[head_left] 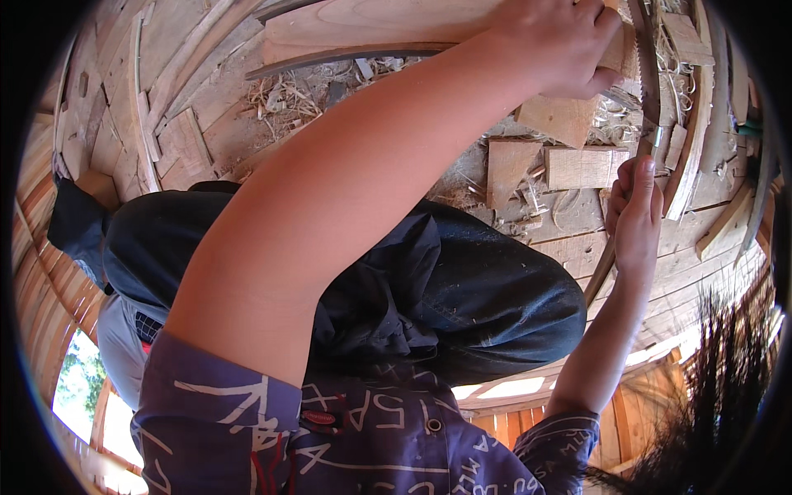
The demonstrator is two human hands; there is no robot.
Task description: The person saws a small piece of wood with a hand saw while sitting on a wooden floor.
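My left hand [565, 45] reaches far forward, its fingers curled over the end of a long, wide wooden board [363, 29]. Against that end stands the blade of a handsaw [649, 70], with small teeth along its edge. The saw's long straight handle [602, 276] runs back toward me. My right hand [635, 198] is closed round this handle, the thumb lying along it. Part of the board's end is hidden by my left hand. Several wood offcuts [586, 167] lie just left of my right hand, among the shavings.
Curled shavings [289, 107] are strewn over the plank floor [569, 247]. Long wooden strips [142, 107] lie at the far left, and more wood pieces [726, 219] at the right. My folded legs [495, 280] in dark trousers take up the middle.
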